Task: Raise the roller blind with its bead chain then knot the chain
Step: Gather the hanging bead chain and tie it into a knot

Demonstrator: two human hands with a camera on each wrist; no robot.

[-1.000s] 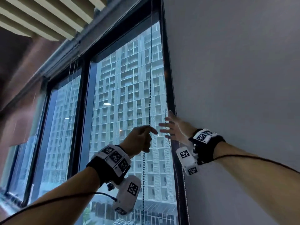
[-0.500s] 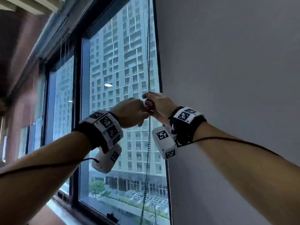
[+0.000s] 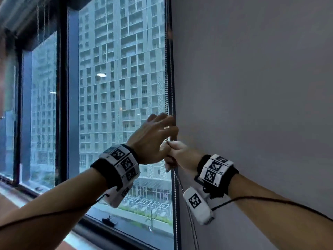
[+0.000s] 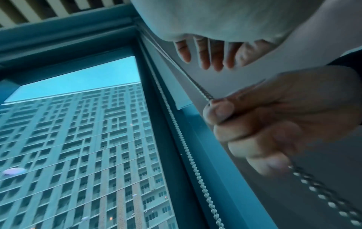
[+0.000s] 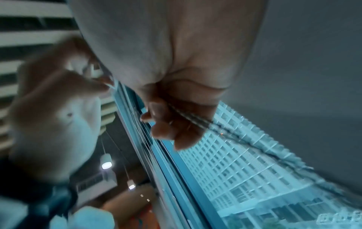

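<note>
The bead chain (image 3: 166, 73) hangs in front of the window's right frame (image 3: 175, 204), next to the grey wall (image 3: 252, 105). My left hand (image 3: 153, 136) is the upper one; its thumb and forefinger close in a ring around the chain, the other fingers pointing up. Just below it my right hand (image 3: 180, 154) grips the chain in a fist. The left wrist view shows that fist (image 4: 264, 124) with the chain (image 4: 199, 86) entering at the thumb and slack chain (image 4: 323, 195) trailing out. My curled right fingers (image 5: 172, 125) hold blurred strands. The glass pane (image 3: 122, 87) is uncovered.
A second white bead chain (image 4: 186, 155) runs along the blue window frame. A dark mullion (image 3: 63, 105) splits the window, with the sill (image 3: 54, 199) below. Slatted ceiling (image 4: 58, 9) and pendant lamps (image 5: 106, 161) lie behind me. Cables run along both forearms.
The view has tipped down. Both hands have shifted right to the window's edge. The right hand now sits below the left instead of beside it, closed round the chain.
</note>
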